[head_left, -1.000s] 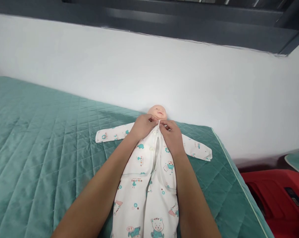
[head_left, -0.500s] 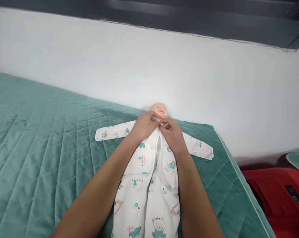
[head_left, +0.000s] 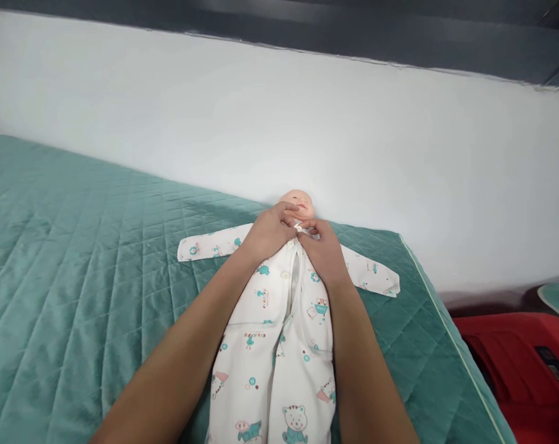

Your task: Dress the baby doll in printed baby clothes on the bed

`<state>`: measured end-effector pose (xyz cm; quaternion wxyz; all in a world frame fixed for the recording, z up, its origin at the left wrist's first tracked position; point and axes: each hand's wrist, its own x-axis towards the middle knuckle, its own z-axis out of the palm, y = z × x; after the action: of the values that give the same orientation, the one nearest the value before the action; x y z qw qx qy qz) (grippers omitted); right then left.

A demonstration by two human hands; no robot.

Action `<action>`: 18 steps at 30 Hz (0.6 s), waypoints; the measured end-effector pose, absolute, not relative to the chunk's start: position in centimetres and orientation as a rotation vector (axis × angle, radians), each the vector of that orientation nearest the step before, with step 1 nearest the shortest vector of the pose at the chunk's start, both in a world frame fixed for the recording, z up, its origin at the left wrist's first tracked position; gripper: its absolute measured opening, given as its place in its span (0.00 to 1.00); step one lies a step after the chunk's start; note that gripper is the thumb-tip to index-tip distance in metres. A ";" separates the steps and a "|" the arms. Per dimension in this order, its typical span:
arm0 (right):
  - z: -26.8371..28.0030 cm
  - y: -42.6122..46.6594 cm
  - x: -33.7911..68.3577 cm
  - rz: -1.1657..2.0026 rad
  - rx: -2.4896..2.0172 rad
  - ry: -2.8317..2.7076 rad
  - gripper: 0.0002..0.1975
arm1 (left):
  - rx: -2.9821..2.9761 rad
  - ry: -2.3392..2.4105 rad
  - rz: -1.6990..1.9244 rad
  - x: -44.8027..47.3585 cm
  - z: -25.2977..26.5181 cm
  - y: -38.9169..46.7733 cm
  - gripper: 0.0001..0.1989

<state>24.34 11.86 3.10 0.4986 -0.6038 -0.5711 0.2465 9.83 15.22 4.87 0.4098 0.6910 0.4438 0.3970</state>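
A baby doll (head_left: 298,200) lies on its back, dressed in white baby pajamas (head_left: 265,311) printed with bears and other small animals. Both sleeves stretch out sideways. At the collar, just under the doll's chin, my left hand (head_left: 273,233) pinches one side of the front opening. Close beside it, my right hand (head_left: 323,246) grips the other side between thumb and fingers. A pale button (head_left: 298,228) shows between my fingertips. Lower down, the front gapes, and another button (head_left: 285,275) sits along its left edge. My fingers partly hide the collar.
A green quilted bedspread (head_left: 94,277) lies under the doll, its piped edge at the right. Behind the doll's head rises a white wall (head_left: 261,123). A red plastic object (head_left: 515,370) stands at lower right, beside the bed.
My fingertips have drawn slightly apart at the collar, and the button there shows more clearly. My left fingers are raised a little; the doll lies as before.
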 end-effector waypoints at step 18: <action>3.0 12.1 24.6 0.575 -1.410 -1.328 0.09 | 1.950 1.112 0.878 9.3 5.2 15.3 0.14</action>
<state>24.57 12.08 3.00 0.5314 -0.5911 -0.5568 0.2411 9.31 15.35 5.24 0.3573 0.7556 0.4308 0.3403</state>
